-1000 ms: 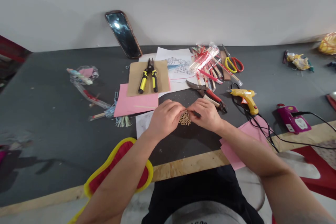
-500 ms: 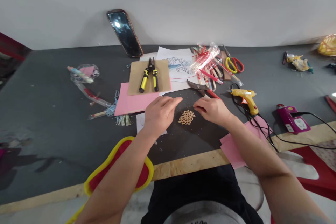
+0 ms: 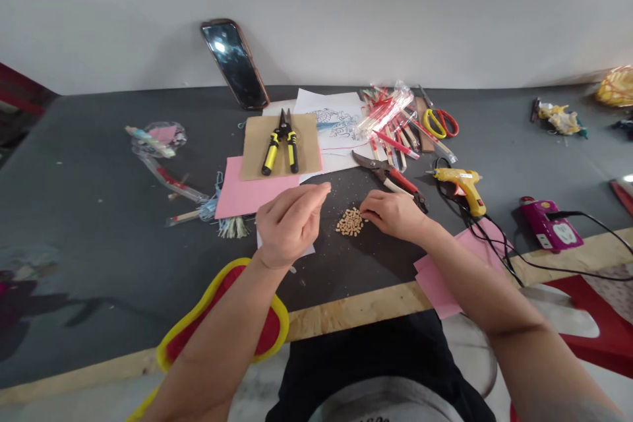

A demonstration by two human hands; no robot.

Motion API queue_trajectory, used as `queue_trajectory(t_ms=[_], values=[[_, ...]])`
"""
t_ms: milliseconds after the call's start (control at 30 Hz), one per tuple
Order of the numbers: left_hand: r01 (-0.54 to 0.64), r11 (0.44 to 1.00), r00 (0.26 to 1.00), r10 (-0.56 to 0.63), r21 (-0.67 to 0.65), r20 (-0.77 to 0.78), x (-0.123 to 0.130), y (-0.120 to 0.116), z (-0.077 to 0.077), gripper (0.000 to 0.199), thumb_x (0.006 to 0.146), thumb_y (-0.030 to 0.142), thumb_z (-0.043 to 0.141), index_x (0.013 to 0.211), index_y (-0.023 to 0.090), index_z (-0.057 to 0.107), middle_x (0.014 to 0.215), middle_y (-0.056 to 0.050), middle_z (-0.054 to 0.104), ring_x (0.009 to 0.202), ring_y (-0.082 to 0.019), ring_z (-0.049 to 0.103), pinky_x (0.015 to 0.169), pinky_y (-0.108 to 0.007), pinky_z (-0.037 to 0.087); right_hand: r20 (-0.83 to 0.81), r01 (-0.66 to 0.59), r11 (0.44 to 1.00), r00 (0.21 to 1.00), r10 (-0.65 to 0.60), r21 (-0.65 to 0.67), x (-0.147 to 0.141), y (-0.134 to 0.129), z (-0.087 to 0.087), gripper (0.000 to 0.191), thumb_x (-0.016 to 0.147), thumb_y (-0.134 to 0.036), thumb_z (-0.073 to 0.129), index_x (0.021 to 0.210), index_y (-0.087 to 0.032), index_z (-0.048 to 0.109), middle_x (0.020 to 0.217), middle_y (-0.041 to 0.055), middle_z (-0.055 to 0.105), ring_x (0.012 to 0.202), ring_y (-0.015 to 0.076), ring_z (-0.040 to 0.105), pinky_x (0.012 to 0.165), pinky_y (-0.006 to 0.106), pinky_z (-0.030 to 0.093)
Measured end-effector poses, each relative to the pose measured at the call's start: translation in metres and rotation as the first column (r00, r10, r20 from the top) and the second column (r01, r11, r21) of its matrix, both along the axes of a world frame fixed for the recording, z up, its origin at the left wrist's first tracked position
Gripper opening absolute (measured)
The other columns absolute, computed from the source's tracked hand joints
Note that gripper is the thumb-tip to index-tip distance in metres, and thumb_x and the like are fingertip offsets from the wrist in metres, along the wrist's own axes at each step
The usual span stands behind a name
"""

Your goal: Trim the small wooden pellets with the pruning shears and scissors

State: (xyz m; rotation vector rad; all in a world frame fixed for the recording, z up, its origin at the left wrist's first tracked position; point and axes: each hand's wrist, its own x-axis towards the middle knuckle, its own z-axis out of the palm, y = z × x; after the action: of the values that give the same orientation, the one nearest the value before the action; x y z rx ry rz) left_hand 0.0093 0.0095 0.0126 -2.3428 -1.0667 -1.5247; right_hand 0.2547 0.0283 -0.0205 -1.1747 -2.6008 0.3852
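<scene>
A small heap of short tan wooden pieces [image 3: 350, 222] lies on the dark grey table. At its right edge is my right hand [image 3: 390, 212], thumb and fingers pinched together; what they hold, if anything, is too small to make out. To the left of the heap my left hand [image 3: 293, 221] is raised over the table, its fingers pressed together and curled; anything inside is hidden. Red-handled pruning shears [image 3: 390, 176] lie just beyond my right hand. Yellow-and-black snips [image 3: 281, 145] rest on a brown card [image 3: 253, 145] over pink sheets [image 3: 235, 191].
A phone [image 3: 235, 62] leans on the wall. Packaged sticks [image 3: 390, 119], yellow-red scissors [image 3: 440, 123], a yellow glue gun [image 3: 462, 186] and a purple power box [image 3: 551, 225] with cables stand to the right. A red-yellow padded shape [image 3: 270, 336] overlaps the front edge.
My left hand has moved left and its fingers have curled more. My right hand has shifted slightly left and down to the heap, uncovering more of the shears' handles.
</scene>
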Motion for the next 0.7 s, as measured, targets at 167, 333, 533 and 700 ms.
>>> queue_trajectory(t_ms=[167,333,533,700], values=[[0.281,0.929,0.786,-0.079,-0.240,0.613,0.005,-0.007,0.017,0.023,0.097,0.022,0.065,0.117,0.027,0.074,0.083,-0.001,0.076,0.051,-0.008,0.064,0.043,-0.019,0.052,-0.101,0.063,0.998,0.993,-0.064,-0.015,-0.003,0.001,-0.001,0.015,0.099,-0.019,0.050,0.092,-0.020,0.064,0.095,0.0057,0.072,0.077,0.0155,0.065,0.066,0.027,0.041],[0.725,0.627,0.332,0.046,-0.286,0.942,-0.002,0.001,0.042,0.019,0.080,0.033,0.084,0.098,0.025,0.079,0.070,0.001,0.071,0.039,-0.005,0.052,0.027,-0.014,0.034,-0.398,0.075,0.997,0.914,-0.075,-0.017,-0.008,0.001,0.002,0.015,0.089,-0.008,0.050,0.088,-0.021,0.058,0.084,0.0027,0.068,0.076,0.0147,0.063,0.070,0.026,0.046],[0.835,0.064,0.510,0.278,-0.546,0.814,0.010,0.003,0.025,0.028,0.077,0.029,0.085,0.099,0.014,0.074,0.073,-0.002,0.071,0.046,-0.007,0.058,0.035,-0.015,0.045,-0.607,0.146,0.989,0.788,-0.102,0.023,-0.014,-0.002,0.009,0.015,0.092,-0.013,0.053,0.098,-0.022,0.063,0.090,0.0031,0.069,0.081,0.0160,0.064,0.075,0.029,0.052],[0.739,-0.056,0.654,0.299,-0.671,0.695,0.030,0.000,0.003,0.036,0.076,0.031,0.084,0.103,0.013,0.069,0.075,-0.001,0.068,0.052,-0.010,0.062,0.039,-0.019,0.049,-0.670,0.069,0.997,0.740,-0.065,-0.019,-0.016,-0.005,0.012,0.013,0.099,-0.019,0.053,0.096,-0.022,0.065,0.093,0.0052,0.070,0.089,0.0176,0.066,0.080,0.034,0.054]])
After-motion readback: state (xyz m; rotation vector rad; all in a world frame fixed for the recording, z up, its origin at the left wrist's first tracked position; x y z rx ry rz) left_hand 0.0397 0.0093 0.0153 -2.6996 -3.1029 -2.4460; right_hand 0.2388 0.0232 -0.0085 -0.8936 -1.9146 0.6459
